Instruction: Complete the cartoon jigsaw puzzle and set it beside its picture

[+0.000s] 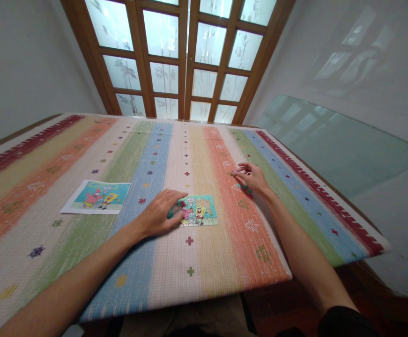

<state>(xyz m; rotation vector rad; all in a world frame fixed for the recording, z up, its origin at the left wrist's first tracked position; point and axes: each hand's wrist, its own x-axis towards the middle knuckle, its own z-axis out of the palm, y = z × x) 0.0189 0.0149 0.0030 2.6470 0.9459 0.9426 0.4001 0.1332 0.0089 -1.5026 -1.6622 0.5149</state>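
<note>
A jigsaw puzzle (205,213) with cartoon figures lies on the striped tablecloth in front of me, mostly joined together. My left hand (163,210) rests over its left edge, fingers spread and lying on it, hiding part of that side. To the right of the puzzle, my right hand (252,178) hovers just over the orange stripe, thumb and fingertips pinched on what looks like a small puzzle piece (234,173). Beneath that hand lie loose green-blue puzzle pieces (245,188), partly hidden by it. Left of my left hand is a printed reference picture (98,196) of similar cartoon figures.
The colourful striped tablecloth (189,290) covers the table, whose near edge is close to my body. Wooden doors with glass panes (165,77) stand beyond the far edge. A pale glass panel (330,135) leans by the wall on the right.
</note>
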